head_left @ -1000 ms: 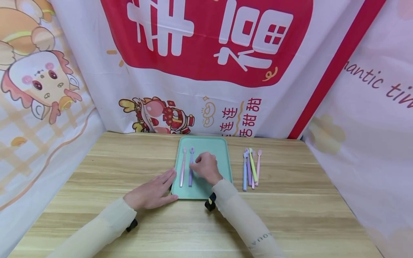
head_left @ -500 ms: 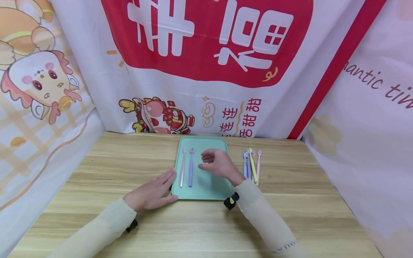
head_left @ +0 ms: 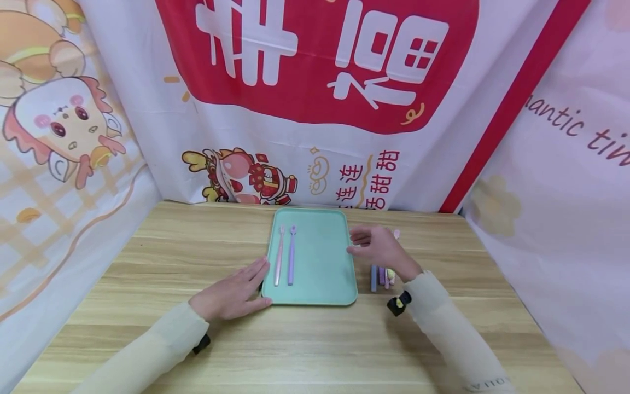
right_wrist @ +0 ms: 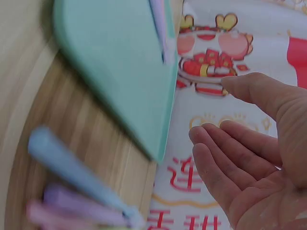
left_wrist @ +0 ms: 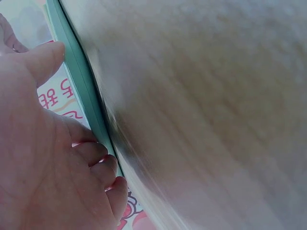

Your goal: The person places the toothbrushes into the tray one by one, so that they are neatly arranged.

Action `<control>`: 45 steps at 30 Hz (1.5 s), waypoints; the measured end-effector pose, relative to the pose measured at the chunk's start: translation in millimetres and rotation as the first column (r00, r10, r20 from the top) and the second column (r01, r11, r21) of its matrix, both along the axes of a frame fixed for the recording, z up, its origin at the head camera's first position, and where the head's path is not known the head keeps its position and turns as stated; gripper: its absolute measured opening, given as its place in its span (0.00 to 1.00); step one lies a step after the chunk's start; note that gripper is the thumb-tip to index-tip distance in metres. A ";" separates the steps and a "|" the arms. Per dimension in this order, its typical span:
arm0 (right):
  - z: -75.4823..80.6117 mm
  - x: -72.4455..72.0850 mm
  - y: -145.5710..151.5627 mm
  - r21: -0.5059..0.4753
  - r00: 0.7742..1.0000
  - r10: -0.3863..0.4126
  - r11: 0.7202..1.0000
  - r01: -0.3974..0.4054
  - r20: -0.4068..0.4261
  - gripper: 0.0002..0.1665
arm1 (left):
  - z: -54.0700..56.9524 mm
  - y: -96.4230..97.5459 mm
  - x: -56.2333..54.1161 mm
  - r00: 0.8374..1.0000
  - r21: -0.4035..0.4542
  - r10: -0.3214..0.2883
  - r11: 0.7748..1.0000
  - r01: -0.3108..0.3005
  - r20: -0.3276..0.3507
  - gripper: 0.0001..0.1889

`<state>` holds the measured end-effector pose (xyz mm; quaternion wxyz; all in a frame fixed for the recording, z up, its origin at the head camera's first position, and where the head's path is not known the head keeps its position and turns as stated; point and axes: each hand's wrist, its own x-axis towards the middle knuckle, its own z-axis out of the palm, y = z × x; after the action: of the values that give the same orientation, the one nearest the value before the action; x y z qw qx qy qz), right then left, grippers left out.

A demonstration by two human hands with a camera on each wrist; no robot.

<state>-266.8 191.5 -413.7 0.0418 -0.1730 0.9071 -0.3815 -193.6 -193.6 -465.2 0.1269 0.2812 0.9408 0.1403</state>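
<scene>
A mint-green tray [head_left: 322, 262] lies on the table, bearing a pink toothbrush [head_left: 279, 261] and a purple toothbrush [head_left: 291, 261] side by side near its left edge. My left hand [head_left: 230, 291] rests against the tray's left side, fingers extended, thumb at the near left corner. Between the tray's right edge and a bunch of toothbrushes, my right hand [head_left: 381, 249] hovers with loosely bent fingers and nothing in them. It hides most of that bunch in the head view. The right wrist view shows a blue toothbrush [right_wrist: 72, 165] and another purple toothbrush [right_wrist: 79, 205] there.
The wooden table [head_left: 305, 350] runs up to a printed cloth backdrop [head_left: 315, 158] behind the tray. Similar cloth hangs at the left and right sides. Within the bunch, a pink toothbrush head [head_left: 396, 233] shows beyond my right hand.
My right hand has let go of the purple toothbrush on the tray and moved right, off the tray to the bunch, its fingers opening. The left hand stays in place.
</scene>
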 end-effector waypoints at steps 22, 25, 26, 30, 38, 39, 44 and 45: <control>-24.2 -6.2 101.9 0.192 0.979 -0.204 0.961 0.198 0.010 0.25 | -1.9 0.4 -2.7 1.000 -0.018 -0.014 1.000 0.014 -0.006 0.49; -27.7 -7.2 105.5 0.200 0.978 -0.207 0.959 0.202 0.000 0.24 | -2.0 0.4 -3.2 1.000 -0.021 -0.014 1.000 0.014 -0.002 0.49; -29.0 -8.2 106.1 0.202 0.978 -0.209 0.958 0.205 -0.001 0.24 | -2.2 0.4 -3.3 1.000 -0.022 -0.016 1.000 0.015 -0.003 0.49; -32.5 -11.5 106.7 0.218 0.974 -0.228 0.951 0.220 0.010 0.24 | -3.1 0.2 -2.6 1.000 -0.018 -0.016 1.000 0.016 -0.004 0.50; -41.2 -17.4 107.8 0.225 0.965 -0.260 0.942 0.248 0.026 0.22 | -3.2 1.5 -1.8 1.000 -0.010 -0.001 1.000 0.001 -0.006 0.50; -42.1 -17.8 107.5 0.230 0.961 -0.275 0.938 0.260 0.035 0.22 | -3.2 1.8 -1.8 1.000 -0.009 -0.001 1.000 0.001 -0.007 0.50; -45.8 -18.1 107.0 0.249 0.951 -0.303 0.928 0.278 0.067 0.22 | -3.2 3.1 -1.2 1.000 -0.015 -0.006 1.000 0.006 -0.022 0.50; -46.3 -18.0 106.9 0.249 0.950 -0.304 0.928 0.279 0.069 0.22 | -3.1 3.4 -1.1 1.000 -0.017 -0.007 1.000 0.007 -0.026 0.49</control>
<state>-284.8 298.4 -460.0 0.0529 -0.0096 0.9581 -0.2815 -194.8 -190.2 -468.3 0.1175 0.2854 0.9425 0.1282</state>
